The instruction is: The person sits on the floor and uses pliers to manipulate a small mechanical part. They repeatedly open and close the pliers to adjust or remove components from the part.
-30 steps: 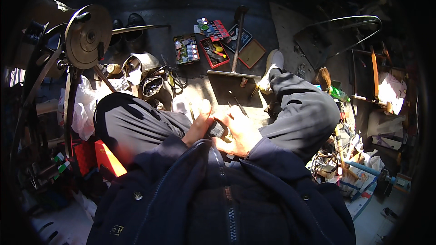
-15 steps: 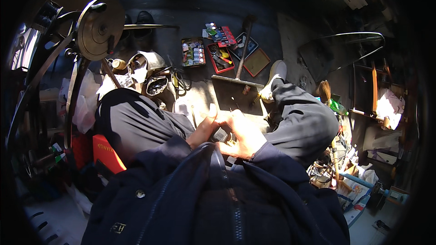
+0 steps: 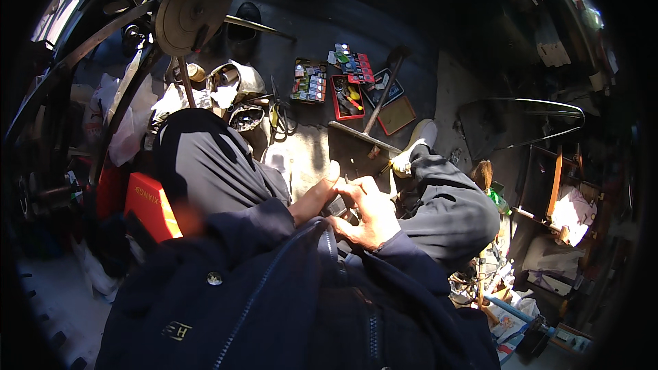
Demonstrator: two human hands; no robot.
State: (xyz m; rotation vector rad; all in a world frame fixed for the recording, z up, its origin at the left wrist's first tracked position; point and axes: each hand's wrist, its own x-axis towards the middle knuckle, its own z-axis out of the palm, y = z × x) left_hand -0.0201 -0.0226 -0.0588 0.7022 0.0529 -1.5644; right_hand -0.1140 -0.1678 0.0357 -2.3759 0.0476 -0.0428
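Over my lap, my left hand (image 3: 317,198) and my right hand (image 3: 372,214) meet, fingers bent around a small dark grey object (image 3: 336,206). Most of it is covered by the fingers, so its kind cannot be made out. The left thumb points up in the sunlight. My right fingers curl over toward the left hand, and the right thumb reaches in from below. Both hands are just in front of the dark jacket (image 3: 288,294), between my bent knees in dark trousers (image 3: 445,205).
Ahead on the floor are a red tray (image 3: 348,98) of small tools, a box of small packets (image 3: 309,81), and a T-shaped metal bar (image 3: 373,120). A large metal wheel (image 3: 192,10) stands at left, above bags. A red box (image 3: 152,207) sits beside my left leg; clutter lines the right.
The view has shifted, so the floor items sit slightly lower and farther right. My hands stay together over my lap with nearly the same grip.
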